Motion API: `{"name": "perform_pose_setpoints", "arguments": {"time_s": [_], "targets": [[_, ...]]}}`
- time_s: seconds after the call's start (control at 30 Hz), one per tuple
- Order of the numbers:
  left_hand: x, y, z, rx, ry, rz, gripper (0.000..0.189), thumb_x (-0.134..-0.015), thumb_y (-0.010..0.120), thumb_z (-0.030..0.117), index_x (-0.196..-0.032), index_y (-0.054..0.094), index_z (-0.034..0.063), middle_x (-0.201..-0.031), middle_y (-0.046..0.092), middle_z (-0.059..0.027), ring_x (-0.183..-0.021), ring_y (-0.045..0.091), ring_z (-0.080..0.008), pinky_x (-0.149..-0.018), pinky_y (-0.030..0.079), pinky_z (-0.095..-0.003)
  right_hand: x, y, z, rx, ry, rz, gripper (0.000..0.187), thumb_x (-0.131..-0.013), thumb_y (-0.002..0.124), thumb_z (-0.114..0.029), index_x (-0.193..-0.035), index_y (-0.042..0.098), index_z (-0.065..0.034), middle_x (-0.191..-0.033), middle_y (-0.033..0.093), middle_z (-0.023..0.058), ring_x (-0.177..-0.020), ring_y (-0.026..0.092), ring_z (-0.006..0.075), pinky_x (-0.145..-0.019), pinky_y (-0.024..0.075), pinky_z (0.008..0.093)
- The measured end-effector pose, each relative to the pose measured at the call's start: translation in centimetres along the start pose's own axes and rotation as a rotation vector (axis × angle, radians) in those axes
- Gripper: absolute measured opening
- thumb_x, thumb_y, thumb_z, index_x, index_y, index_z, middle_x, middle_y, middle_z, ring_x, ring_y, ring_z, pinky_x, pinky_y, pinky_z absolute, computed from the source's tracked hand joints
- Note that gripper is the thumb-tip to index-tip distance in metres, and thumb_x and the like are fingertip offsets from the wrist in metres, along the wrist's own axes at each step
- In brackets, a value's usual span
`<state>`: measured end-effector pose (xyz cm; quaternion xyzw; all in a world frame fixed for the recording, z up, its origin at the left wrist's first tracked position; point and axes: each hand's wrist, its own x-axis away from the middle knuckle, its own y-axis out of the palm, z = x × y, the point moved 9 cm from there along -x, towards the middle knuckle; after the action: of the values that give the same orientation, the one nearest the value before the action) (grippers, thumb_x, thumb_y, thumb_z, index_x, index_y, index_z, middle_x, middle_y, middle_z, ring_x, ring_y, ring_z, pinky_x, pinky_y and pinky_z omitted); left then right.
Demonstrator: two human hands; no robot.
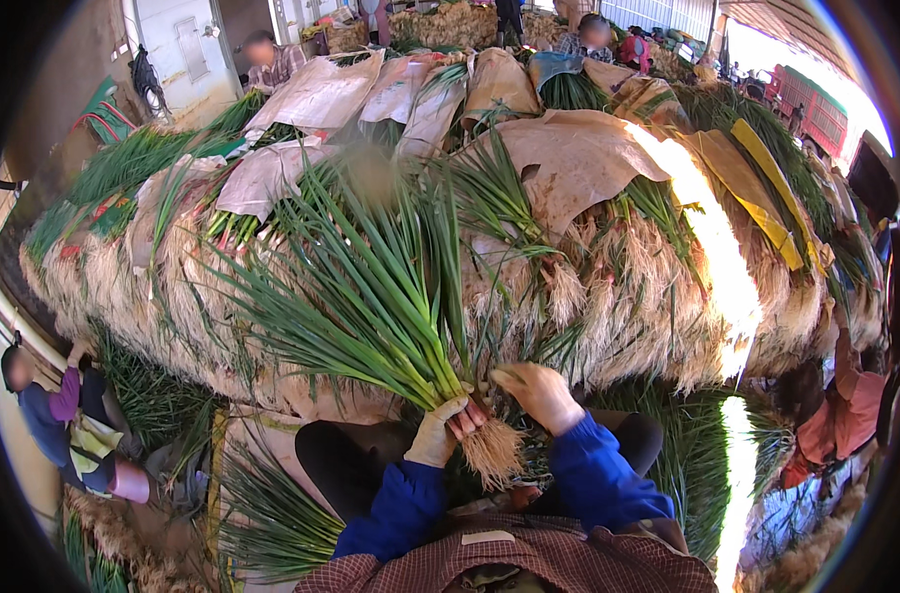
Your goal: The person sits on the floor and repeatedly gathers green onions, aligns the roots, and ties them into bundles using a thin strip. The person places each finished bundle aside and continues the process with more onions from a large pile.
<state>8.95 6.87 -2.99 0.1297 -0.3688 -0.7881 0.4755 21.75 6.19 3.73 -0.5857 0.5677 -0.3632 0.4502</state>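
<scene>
My left hand [436, 434], in a pale glove, is shut around a bunch of green onions [427, 356] just above its roots. The long green leaves fan up and to the left. Below that hand hang the reddish-white stem bases [467, 419] and a tuft of tan roots [494, 452]. To the right of the bunch is my gloved right hand [540, 395], raised with bent fingers pointing left and apart from the stems. Its inner side is hidden, so I cannot tell whether something small is in it.
Ahead lies a wide heap of green onions, roots [628, 326] facing me, partly covered by sacking [576, 159]. More onions [279, 511] lie at my left. People sit at the left [72, 422], right [843, 415] and far side [275, 59]. A red truck [809, 107] stands outside.
</scene>
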Motion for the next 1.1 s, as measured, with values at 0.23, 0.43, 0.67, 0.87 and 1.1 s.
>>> {"name": "perform_pose_setpoints", "arguments": {"time_s": [0.23,0.43,0.67,0.87,1.1], "targets": [[2.7,-1.8,-0.5,-0.016,-0.063,0.136,0.026,-0.079,0.055,0.019,-0.097,0.052,0.0016,-0.063,0.057,-0.0093,-0.037,0.036,-0.0075,-0.039,0.031,-0.0179,-2.3,8.4,0.1,-1.187,0.478,0.128,0.030,-0.086,0.056,-0.027,-0.072,0.057,-0.0009,-0.056,0.055,0.0075,-0.049,0.054,0.0182,-0.047,0.0417,0.0323],[2.9,1.4,0.4,0.436,0.081,-0.355,0.027,-0.074,0.062,0.022,-0.098,0.052,0.0140,-0.090,0.043,-0.0027,-0.071,0.043,-0.0142,-0.072,0.038,-0.0317,-1.9,11.4,-1.9,-2.463,0.600,0.141,0.019,-0.090,0.049,-0.023,-0.084,0.054,-0.0054,-0.065,0.049,0.0003,-0.055,0.044,0.0120,-0.054,0.0385,0.0263],[2.8,-0.1,0.2,0.463,0.132,-0.217,0.034,-0.071,0.061,0.026,-0.100,0.048,0.0125,-0.095,0.045,-0.0048,-0.077,0.046,-0.0186,-0.069,0.041,-0.0325,-2.0,8.3,-7.0,-2.058,0.347,-0.437,0.023,-0.089,0.052,-0.027,-0.093,0.057,-0.0042,-0.074,0.059,0.0057,-0.055,0.053,0.0139,-0.047,0.0428,0.0237],[2.7,1.4,0.1,0.464,0.090,-0.295,0.029,-0.073,0.061,0.018,-0.098,0.048,0.0104,-0.090,0.044,-0.0043,-0.074,0.046,-0.0170,-0.070,0.042,-0.0341,-1.0,10.3,-4.9,-2.063,0.622,-0.180,0.011,-0.085,0.057,-0.017,-0.086,0.058,-0.0055,-0.070,0.060,0.0043,-0.050,0.052,0.0101,-0.036,0.0374,0.0221],[2.8,0.8,0.4,-0.096,0.007,-0.038,0.031,-0.073,0.062,0.012,-0.099,0.048,0.0050,-0.083,0.050,-0.0042,-0.070,0.050,-0.0173,-0.064,0.044,-0.0314,0.3,11.9,4.3,-0.483,0.334,0.265,0.040,-0.077,0.059,-0.040,-0.085,0.057,-0.0009,-0.081,0.060,0.0233,-0.079,0.060,0.0371,-0.068,0.0466,0.0452]]}}
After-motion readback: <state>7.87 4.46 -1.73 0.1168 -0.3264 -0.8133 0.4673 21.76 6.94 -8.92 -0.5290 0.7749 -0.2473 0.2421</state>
